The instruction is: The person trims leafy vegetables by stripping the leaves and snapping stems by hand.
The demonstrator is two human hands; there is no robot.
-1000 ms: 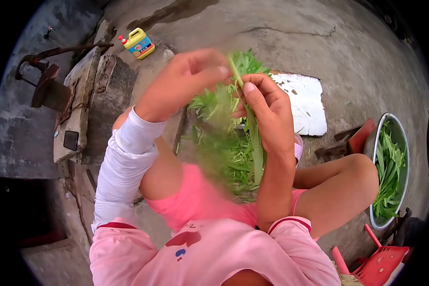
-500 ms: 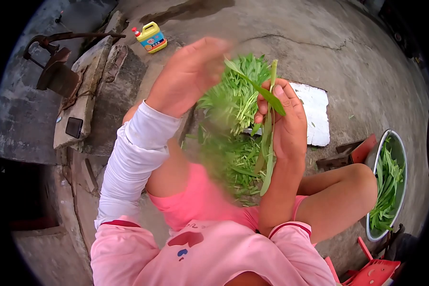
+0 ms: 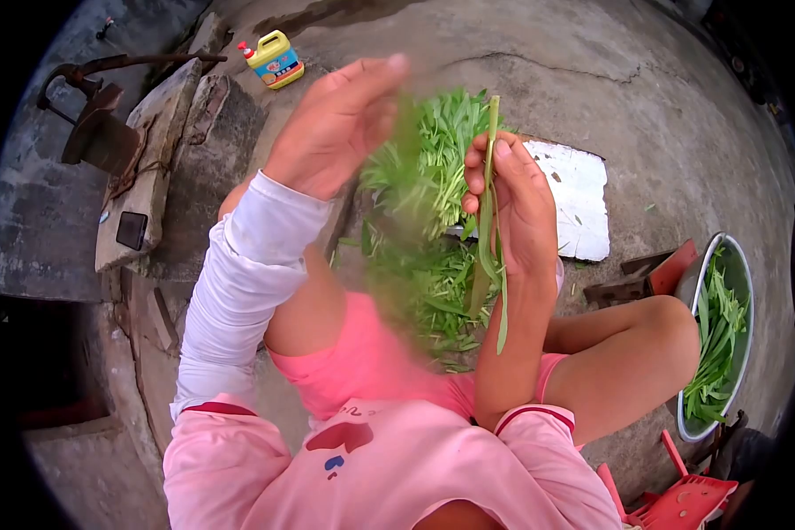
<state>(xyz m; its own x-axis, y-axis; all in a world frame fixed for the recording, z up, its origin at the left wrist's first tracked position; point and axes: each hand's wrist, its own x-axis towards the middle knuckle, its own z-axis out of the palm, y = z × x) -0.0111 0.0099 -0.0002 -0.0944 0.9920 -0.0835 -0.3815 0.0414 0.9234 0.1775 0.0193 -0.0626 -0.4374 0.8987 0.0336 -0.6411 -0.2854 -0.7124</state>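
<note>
My right hand [image 3: 519, 190] pinches a green leafy stem [image 3: 493, 132] between thumb and fingers. The stem's pale end points up and its long narrow leaves hang below the hand. Left of it, my left hand [image 3: 340, 119] is raised with loosely bent, parted fingers and no object visible in them. Behind and between the hands lies a heap of leafy greens [image 3: 446, 132]. Below it, loose cut-looking leaves and stems [image 3: 450, 300] are spread near my legs. A green blur hides part of both piles.
At the right stands a metal basin [image 3: 745, 353] holding greens, with a red plastic chair [image 3: 689, 503] below it. A white board [image 3: 579, 203] lies behind my right hand. At the left are a yellow jug [image 3: 276, 64], stone slabs [image 3: 208, 168], a phone [image 3: 132, 230] and a rusty pump [image 3: 102, 132].
The leaf that stretched leftward from the held stem half a second ago no longer sticks out. My left hand has moved away from the stem since a second ago. The view has shifted slightly.
</note>
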